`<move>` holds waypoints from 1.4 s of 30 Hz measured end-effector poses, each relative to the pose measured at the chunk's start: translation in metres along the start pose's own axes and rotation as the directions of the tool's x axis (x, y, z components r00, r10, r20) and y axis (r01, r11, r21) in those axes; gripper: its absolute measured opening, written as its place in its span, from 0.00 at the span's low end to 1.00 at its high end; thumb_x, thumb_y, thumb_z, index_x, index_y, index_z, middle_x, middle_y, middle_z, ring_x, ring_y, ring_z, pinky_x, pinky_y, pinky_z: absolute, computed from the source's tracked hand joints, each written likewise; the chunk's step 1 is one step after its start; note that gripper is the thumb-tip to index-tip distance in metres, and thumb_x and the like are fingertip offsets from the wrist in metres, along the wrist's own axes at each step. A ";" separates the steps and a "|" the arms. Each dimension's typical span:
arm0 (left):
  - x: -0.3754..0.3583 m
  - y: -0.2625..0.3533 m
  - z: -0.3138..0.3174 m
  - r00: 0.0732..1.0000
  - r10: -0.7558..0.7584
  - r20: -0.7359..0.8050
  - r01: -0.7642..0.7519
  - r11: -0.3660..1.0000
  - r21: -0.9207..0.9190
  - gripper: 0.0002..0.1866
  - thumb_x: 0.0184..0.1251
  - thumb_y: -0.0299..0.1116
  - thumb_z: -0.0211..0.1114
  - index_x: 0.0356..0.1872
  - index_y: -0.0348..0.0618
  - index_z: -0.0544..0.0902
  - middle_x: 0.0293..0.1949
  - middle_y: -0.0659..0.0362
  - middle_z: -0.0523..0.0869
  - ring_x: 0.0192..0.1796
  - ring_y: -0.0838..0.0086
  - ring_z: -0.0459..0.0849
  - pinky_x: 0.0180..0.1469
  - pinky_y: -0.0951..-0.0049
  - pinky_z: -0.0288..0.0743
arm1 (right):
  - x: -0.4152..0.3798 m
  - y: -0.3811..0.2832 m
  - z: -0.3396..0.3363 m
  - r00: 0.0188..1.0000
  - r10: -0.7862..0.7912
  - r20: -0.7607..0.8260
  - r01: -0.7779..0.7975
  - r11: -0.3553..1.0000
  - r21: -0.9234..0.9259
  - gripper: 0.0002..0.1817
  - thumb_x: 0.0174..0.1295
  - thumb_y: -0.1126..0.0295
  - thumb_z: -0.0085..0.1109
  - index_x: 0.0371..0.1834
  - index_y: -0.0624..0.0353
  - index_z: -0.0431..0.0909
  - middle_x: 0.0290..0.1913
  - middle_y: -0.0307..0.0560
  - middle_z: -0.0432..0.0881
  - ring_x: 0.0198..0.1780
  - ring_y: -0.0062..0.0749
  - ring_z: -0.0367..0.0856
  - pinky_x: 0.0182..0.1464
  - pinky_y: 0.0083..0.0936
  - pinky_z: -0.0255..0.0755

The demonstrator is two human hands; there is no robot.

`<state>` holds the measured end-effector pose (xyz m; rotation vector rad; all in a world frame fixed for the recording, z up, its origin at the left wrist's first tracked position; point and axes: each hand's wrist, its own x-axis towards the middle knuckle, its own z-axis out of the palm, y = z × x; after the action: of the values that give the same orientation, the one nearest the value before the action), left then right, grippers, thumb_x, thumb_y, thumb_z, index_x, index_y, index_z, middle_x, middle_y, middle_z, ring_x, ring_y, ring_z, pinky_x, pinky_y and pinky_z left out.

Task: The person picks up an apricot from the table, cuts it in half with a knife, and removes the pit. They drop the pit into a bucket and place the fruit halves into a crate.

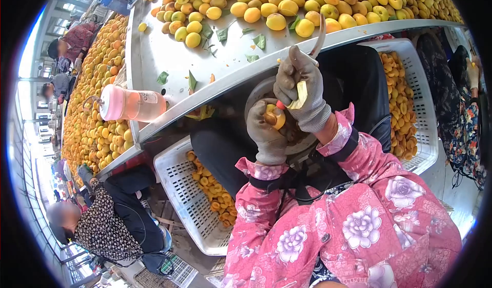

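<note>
My left hand [266, 131], in a dirty grey work glove, is closed round an orange-yellow apricot [277, 118]. My right hand [302, 85], gloved the same way, grips a curved knife [321, 36], whose thin pale blade rises past the fingers. A yellowish wrapped piece [299, 95] shows at the right palm, and a small red tip sits close to the apricot. Both hands are close together over a round metal bowl [251, 102], partly hidden between my knees.
White baskets of apricot halves stand left [177, 198] and right [417, 80]. Ahead, a metal table [148, 47] bears heaped apricots [277, 21], leaves and a pink-lidded bottle [138, 104]. Another person [107, 219] sits at the left; a gloved hand [472, 75] shows at right.
</note>
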<state>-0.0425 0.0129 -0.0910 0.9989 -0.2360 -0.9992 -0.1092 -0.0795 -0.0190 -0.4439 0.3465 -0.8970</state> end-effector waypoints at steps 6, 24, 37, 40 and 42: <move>-0.005 -0.004 0.015 0.977 0.178 -0.116 -0.173 0.983 0.055 0.12 0.65 0.32 0.46 0.36 0.34 0.75 0.34 0.58 0.78 0.36 0.77 0.77 0.42 0.78 0.71 | -0.008 0.004 0.013 0.976 -0.204 0.071 0.210 0.825 -0.524 0.22 0.66 0.52 0.41 0.19 0.56 0.62 0.11 0.37 0.61 0.07 0.19 0.56 0.10 0.15 0.52; 0.015 -0.071 -0.061 0.921 -0.299 0.249 0.365 0.885 -0.289 0.18 0.65 0.38 0.50 0.53 0.41 0.68 0.47 0.56 0.76 0.46 0.68 0.77 0.48 0.72 0.73 | -0.039 0.028 0.014 0.457 0.151 0.877 0.884 0.035 -0.467 0.12 0.40 0.61 0.63 0.19 0.54 0.71 0.18 0.42 0.72 0.21 0.40 0.75 0.23 0.33 0.67; 0.015 0.007 0.006 0.916 -0.283 -0.285 0.237 0.954 -0.185 0.14 0.63 0.42 0.54 0.34 0.40 0.76 0.27 0.59 0.78 0.30 0.73 0.79 0.33 0.74 0.76 | -0.043 0.018 -0.054 0.922 0.036 0.385 0.387 -0.063 -0.920 0.13 0.53 0.63 0.59 0.38 0.56 0.74 0.27 0.53 0.78 0.30 0.46 0.79 0.32 0.32 0.72; -0.001 0.016 0.023 0.975 -0.081 -0.205 0.083 0.997 -0.002 0.15 0.63 0.45 0.54 0.30 0.43 0.76 0.22 0.59 0.78 0.28 0.71 0.80 0.33 0.74 0.76 | -0.042 0.017 -0.054 0.898 0.073 0.433 0.439 -0.112 -0.891 0.13 0.51 0.60 0.58 0.32 0.57 0.71 0.22 0.53 0.76 0.26 0.49 0.77 0.27 0.37 0.70; 0.013 0.006 0.014 0.950 -0.196 -0.244 0.139 0.963 -0.233 0.19 0.64 0.46 0.50 0.31 0.38 0.77 0.28 0.55 0.81 0.29 0.68 0.80 0.34 0.72 0.75 | -0.044 0.015 -0.055 0.879 0.008 0.476 0.476 -0.004 -0.879 0.14 0.50 0.59 0.59 0.24 0.58 0.69 0.20 0.55 0.74 0.25 0.50 0.76 0.25 0.37 0.67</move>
<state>-0.0397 -0.0045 -0.0816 0.9545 0.1800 -1.0087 -0.1505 -0.0477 -0.0693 -2.1290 0.5538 -0.7323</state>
